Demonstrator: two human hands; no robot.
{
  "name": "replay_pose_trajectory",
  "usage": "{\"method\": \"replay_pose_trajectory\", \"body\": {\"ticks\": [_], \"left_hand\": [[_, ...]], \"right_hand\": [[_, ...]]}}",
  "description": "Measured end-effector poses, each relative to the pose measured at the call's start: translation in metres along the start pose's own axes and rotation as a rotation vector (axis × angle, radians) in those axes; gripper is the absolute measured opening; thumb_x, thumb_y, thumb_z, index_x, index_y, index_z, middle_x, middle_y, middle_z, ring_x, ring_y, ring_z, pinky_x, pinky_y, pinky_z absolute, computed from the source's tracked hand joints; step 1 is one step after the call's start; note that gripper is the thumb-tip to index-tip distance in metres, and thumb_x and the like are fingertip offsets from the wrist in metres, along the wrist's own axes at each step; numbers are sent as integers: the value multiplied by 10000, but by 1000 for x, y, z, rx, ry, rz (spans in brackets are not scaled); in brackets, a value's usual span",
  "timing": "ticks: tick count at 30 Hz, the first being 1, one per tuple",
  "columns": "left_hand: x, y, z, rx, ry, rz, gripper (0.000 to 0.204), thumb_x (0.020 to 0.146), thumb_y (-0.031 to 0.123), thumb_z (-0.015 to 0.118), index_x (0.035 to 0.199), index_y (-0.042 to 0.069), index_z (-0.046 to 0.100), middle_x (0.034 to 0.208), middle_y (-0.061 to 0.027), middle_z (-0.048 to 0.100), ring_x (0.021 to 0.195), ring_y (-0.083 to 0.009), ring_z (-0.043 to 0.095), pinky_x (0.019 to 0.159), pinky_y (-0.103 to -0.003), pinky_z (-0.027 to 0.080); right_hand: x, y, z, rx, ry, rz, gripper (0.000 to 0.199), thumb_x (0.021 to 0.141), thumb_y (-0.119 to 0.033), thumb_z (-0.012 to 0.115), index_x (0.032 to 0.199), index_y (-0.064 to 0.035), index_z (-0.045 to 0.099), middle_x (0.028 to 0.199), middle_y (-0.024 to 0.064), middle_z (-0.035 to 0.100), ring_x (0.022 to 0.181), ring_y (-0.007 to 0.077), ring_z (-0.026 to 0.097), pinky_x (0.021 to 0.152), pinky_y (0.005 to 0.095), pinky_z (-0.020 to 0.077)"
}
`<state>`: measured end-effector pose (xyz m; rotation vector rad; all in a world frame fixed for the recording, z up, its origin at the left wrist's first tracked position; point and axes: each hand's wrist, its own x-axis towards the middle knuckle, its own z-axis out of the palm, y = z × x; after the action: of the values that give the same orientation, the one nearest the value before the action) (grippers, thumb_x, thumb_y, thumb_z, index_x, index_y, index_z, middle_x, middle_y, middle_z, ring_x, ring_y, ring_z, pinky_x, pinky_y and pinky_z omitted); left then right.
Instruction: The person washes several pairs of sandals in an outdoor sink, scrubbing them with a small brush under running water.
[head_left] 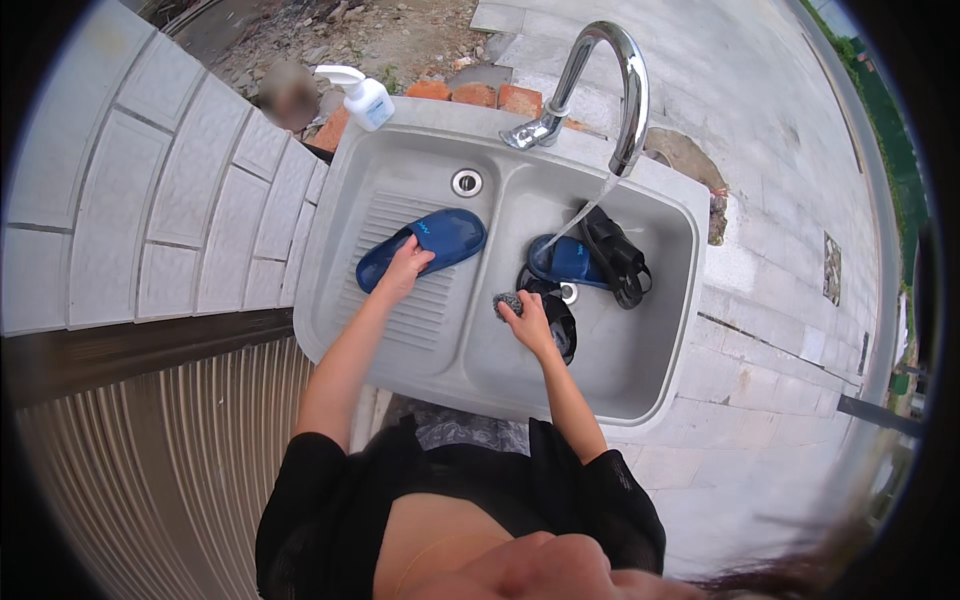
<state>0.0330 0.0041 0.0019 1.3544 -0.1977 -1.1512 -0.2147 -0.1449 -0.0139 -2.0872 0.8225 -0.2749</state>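
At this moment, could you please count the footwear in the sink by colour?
Blue slippers: 2
Black sandals: 2
Total: 4

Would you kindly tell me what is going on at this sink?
The person's left hand grips a blue slipper in the ribbed left basin, while the right hand holds a dark scrubber over the right basin. There, water runs from the faucet onto a second blue slipper, with black sandals beside it.
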Motion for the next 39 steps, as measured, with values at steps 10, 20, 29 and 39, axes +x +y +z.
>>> {"method": "replay_pose_trajectory", "body": {"ticks": [10, 20, 29, 39], "left_hand": [[53, 17, 168, -462, -39, -137, 525, 881, 48, 518, 1343, 146, 288, 1212, -68, 471, 1103, -180, 482, 968, -320, 364], [96, -18, 210, -501, 25, -443, 209, 919, 168, 463, 1069, 42, 533, 975, -69, 611, 907, -183, 568, 851, -314, 434], [113, -13, 203, -784, 4, -471, 284, 913, 233, 487, 1085, 13, 533, 1078, -134, 590, 989, -261, 569, 901, -437, 442], [106, -23, 205, -658, -200, -373, 237, 851, 178, 611, 1055, 68, 562, 1050, -121, 600, 1004, -248, 568, 917, -423, 451]], "right_hand": [[14, 0, -75, 427, 261, 185, 341, 871, -219, 541, 1168, -98, 425, 953, 142, 574, 856, 239, 575, 775, 328, 443], [45, -9, -43, 478, 579, 143, 322, 797, -72, 503, 1089, -4, 386, 962, 177, 519, 877, 279, 539, 808, 352, 422], [25, 25, -56, 978, 530, 480, 191, 883, -120, 434, 1051, -62, 502, 965, 43, 521, 862, 129, 487, 769, 256, 408], [42, -6, -67, 674, 592, 220, 268, 904, -126, 421, 1149, -19, 434, 1122, 137, 479, 1030, 214, 469, 901, 306, 361]]}}
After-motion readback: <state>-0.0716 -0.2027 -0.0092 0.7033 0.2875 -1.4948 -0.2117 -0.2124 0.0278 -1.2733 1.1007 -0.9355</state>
